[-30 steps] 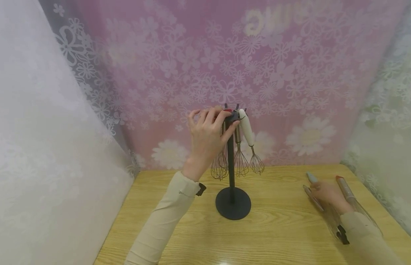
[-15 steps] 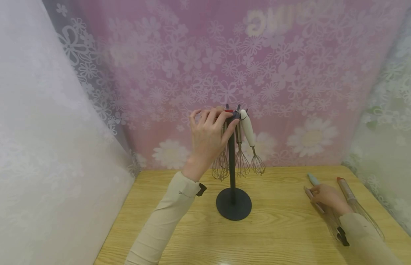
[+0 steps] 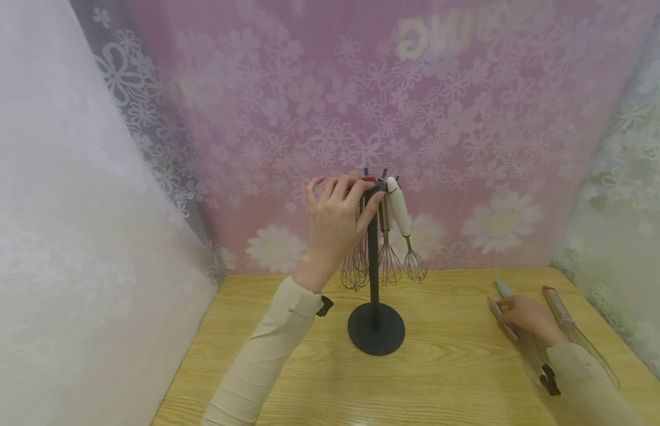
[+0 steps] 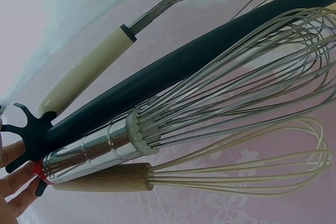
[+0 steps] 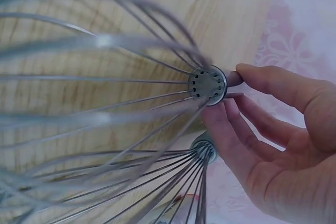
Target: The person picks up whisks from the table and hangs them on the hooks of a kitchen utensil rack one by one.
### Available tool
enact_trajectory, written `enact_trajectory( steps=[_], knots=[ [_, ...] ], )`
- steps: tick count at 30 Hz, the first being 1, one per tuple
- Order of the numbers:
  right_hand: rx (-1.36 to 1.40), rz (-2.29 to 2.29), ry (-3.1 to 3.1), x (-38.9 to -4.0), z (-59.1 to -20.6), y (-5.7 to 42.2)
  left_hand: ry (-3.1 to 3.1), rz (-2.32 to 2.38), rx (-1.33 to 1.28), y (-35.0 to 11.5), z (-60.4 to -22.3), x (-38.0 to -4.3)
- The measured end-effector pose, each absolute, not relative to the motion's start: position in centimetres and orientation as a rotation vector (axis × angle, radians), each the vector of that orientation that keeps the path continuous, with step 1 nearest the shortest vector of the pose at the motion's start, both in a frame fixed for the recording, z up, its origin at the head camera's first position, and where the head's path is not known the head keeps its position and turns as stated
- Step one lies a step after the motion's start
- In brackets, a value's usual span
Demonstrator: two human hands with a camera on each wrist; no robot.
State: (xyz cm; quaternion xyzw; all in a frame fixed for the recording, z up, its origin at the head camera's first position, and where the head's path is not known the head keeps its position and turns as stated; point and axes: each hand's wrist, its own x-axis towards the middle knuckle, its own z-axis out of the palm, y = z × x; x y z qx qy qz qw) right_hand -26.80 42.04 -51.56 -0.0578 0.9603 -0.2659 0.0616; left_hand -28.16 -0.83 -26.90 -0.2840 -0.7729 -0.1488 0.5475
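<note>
My left hand grips the hooked top of a black stand. In the left wrist view its fingertips meet the stand's hooks and the red end of a hanging metal-handled whisk. A wooden-handled whisk and a cream-handled whisk hang there too. At the right of the table, my right hand pinches a silver whisk by its handle, with thumb and fingers on opposite sides. Beside it lies a teal-handled whisk, partly hidden by the hand.
Right of my right hand, a large red-tipped whisk lies on the wooden table. The stand's round base rests mid-table. A pink floral curtain backs the table, and pale sheets flank both sides.
My right fingers have shifted slightly and closed in on the silver whisk's handle. My left hand keeps its place on the stand top. The head view has drifted a little.
</note>
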Motion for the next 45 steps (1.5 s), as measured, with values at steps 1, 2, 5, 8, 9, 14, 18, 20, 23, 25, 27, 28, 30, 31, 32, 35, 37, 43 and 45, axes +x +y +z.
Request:
enact_trajectory(
  steps=[1, 2, 5, 8, 9, 14, 18, 20, 23, 25, 27, 28, 30, 31, 32, 35, 37, 43, 45],
  knots=[
    [-0.173, -0.824, 2.901, -26.8, -51.5, 42.0, -1.832, -0.354, -0.673, -0.8, -26.9, -28.2],
    [-0.161, -0.846, 2.900, -26.7, -51.4, 41.9, -1.834, -0.355, -0.672, -0.8, -26.9, -28.1],
    [-0.152, -0.880, 2.923, -26.7, -51.1, 41.6, -1.843, -0.358, -0.670, -0.9, -26.9, -28.1],
    [-0.142, -0.913, 2.946, -26.6, -50.7, 41.2, -1.850, -0.358, -0.667, -0.9, -26.9, -28.0],
    [-0.147, -0.919, 2.952, -26.6, -50.6, 41.2, -1.851, -0.359, -0.667, -0.9, -26.9, -28.0],
    [-0.115, -0.965, 2.949, -26.5, -50.2, 40.8, -1.848, -0.365, -0.668, -0.9, -26.9, -28.0],
    [-0.106, -0.960, 3.007, -26.4, -50.1, 40.4, -1.847, -0.364, -0.665, -0.9, -26.9, -28.0],
    [-0.107, -0.984, 3.037, -26.3, -50.2, 40.2, -1.846, -0.367, -0.665, -0.9, -26.9, -27.9],
    [-0.094, -1.065, 3.055, -26.1, -50.5, 39.8, -1.846, -0.367, -0.665, -0.9, -26.9, -27.9],
    [-0.078, -1.127, 3.065, -26.0, -50.6, 39.5, -1.847, -0.364, -0.665, -0.9, -27.0, -27.9],
    [-0.064, -1.170, 3.105, -26.0, -50.7, 39.2, -1.849, -0.360, -0.664, -0.9, -27.1, -27.9],
    [-0.057, -1.186, 3.133, -26.0, -50.8, 39.0, -1.849, -0.360, -0.663, -0.9, -27.1, -27.9],
    [-0.054, -1.200, 3.206, -26.1, -50.9, 38.7, -1.849, -0.361, -0.663, -0.8, -27.2, -28.0],
    [-0.062, -1.212, 3.242, -26.1, -50.9, 38.5, -1.848, -0.361, -0.663, -0.8, -27.2, -28.0],
    [-0.061, -1.213, 3.284, -26.2, -51.0, 38.3, -1.847, -0.363, -0.663, -0.8, -27.3, -28.0],
    [-0.057, -1.260, 3.375, -26.4, -50.9, 37.9, -1.840, -0.367, -0.665, -0.7, -27.2, -28.0],
    [-0.048, -1.304, 3.418, -26.5, -50.8, 37.7, -1.835, -0.366, -0.665, -0.7, -27.2, -28.0],
    [0.028, -1.463, 3.453, -26.6, -50.5, 36.9, -1.829, -0.368, -0.662, -0.7, -27.1, -28.0],
    [0.040, -1.535, 3.457, -26.6, -50.5, 36.6, -1.830, -0.369, -0.664, -0.7, -27.1, -28.0]
  ],
)
